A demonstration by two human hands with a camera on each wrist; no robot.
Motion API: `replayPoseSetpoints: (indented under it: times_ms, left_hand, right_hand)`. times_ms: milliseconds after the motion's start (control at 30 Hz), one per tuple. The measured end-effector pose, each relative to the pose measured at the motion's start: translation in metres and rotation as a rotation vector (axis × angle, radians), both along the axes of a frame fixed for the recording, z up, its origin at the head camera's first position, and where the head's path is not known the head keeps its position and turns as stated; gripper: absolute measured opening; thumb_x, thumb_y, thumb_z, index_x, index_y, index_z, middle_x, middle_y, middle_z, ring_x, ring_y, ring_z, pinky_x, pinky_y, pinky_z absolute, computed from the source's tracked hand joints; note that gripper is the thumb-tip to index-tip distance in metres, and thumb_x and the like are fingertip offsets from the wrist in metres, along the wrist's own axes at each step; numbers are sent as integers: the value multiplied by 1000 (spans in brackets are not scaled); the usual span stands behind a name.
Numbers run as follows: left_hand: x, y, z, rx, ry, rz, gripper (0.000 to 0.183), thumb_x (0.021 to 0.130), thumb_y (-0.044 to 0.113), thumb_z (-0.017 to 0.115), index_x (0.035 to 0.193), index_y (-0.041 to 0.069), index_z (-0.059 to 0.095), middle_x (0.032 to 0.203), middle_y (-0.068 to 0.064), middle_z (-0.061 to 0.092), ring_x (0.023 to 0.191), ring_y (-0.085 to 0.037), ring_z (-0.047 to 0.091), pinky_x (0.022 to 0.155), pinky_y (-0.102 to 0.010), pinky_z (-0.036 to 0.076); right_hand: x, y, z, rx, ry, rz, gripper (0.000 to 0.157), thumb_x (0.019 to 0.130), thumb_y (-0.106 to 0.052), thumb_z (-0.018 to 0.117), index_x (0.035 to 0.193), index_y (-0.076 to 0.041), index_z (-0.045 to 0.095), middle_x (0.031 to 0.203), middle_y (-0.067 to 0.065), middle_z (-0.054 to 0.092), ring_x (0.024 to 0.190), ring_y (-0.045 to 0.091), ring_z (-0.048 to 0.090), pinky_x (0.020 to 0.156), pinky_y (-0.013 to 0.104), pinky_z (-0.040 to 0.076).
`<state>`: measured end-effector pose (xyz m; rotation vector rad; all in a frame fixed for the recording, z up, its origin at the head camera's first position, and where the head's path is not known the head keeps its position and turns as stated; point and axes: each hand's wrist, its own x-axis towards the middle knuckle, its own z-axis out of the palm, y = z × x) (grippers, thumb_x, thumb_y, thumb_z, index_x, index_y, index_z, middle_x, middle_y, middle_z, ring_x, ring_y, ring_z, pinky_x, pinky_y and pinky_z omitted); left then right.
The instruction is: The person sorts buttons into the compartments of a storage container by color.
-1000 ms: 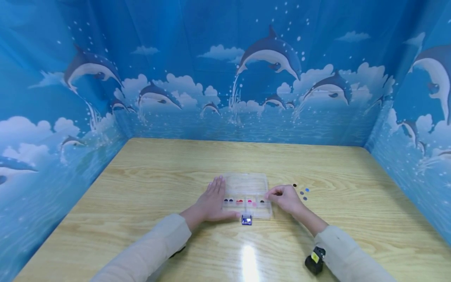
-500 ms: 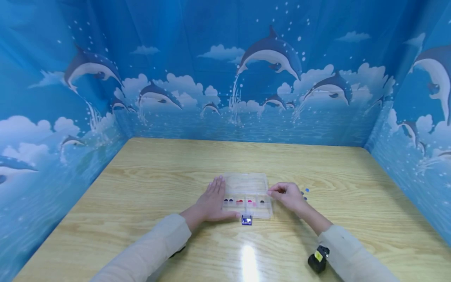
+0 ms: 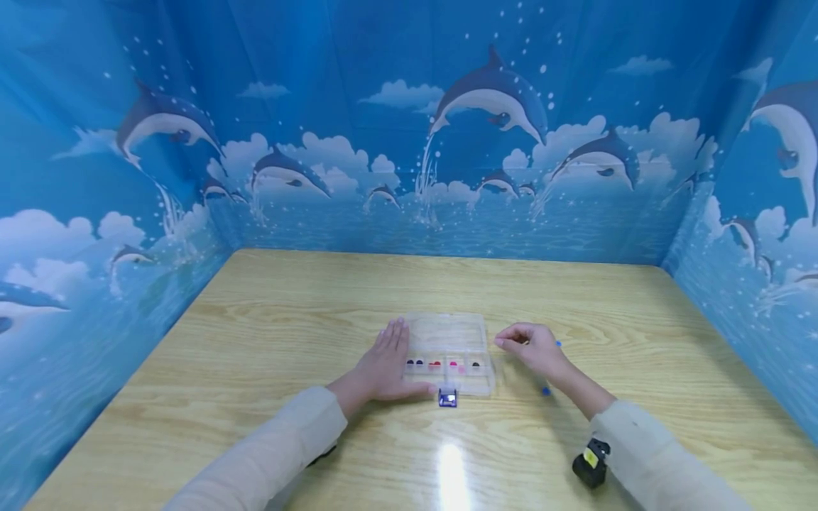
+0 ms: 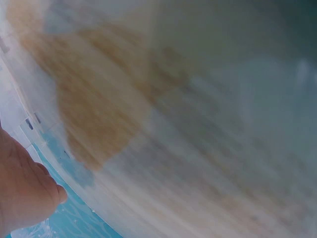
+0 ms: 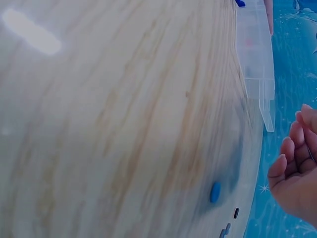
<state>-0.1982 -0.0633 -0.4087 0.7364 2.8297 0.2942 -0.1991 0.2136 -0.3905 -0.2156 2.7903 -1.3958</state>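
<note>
A clear plastic organizer box (image 3: pixel 473 385) lies with its lid (image 3: pixel 446 332) tipped back on the table; small dark, red and pink round pieces (image 3: pixel 453 364) show in its middle row. My left hand (image 3: pixel 386 365) rests against the box's left side, fingers straight, thumb along the front edge. Just right of the box, my right hand (image 3: pixel 533 349) hovers with curled fingers, thumb and index tips together. Nothing shows between those fingertips in the right wrist view. A blue disc (image 5: pixel 215 192) lies on the table below that hand, near a small black piece (image 5: pixel 236 213).
A dark blue clip (image 3: pixel 447 398) sits at the box's front edge. Another blue disc (image 3: pixel 559 344) shows just behind the right hand. The wooden table (image 3: pixel 307 298) is enclosed by a blue dolphin-print curtain (image 3: pixel 358 128). Both forearms cross the table's front.
My right hand has drawn back from the box's right side, moving right and slightly away. A blue disc now shows beside its forearm, and the black piece is covered. My left hand stays put.
</note>
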Motion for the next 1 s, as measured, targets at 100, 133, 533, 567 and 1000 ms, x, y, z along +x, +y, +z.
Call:
replayPoseSetpoints:
  times_ms: [100,133,533,567,1000]
  left_hand:
    - [0,0,0,-2,0,-1,115,77,77,44,147,-5,2,154,-21,-5,144,-34,-2,119,-41,7]
    - [0,0,0,-2,1,-2,115,77,77,44,147,-5,2,154,-21,-5,144,-34,-2,119,-41,7]
    - [0,0,0,-5,-2,-6,115,77,77,44,147,-5,2,154,-21,-5,144,-35,-2,119,-41,7]
    - [0,0,0,-6,-3,-7,115,77,77,44,147,-5,1,154,-21,-5,144,-34,-2,119,-41,7]
    - [0,0,0,16,-4,-7,115,77,75,46,146,-6,3,154,-22,-5,144,-35,-1,119,-42,7]
  right_hand:
    - [0,1,1,8,-1,-5,19,88,-14,64,96,3,68,80,6,64,69,7,49,55,18,42]
    - [0,1,1,11,-3,-6,19,88,-14,64,96,3,68,81,6,64,69,7,50,55,18,42]
    - [-3,13,-2,41,32,-9,19,88,-14,63,96,3,67,84,8,66,72,8,51,59,19,44]
    - [-3,14,-2,41,32,-13,19,88,-14,62,96,2,67,84,8,66,72,8,51,59,19,44]
    - [-6,25,3,74,31,-24,22,90,-16,60,100,3,67,87,12,66,74,10,52,57,21,44]
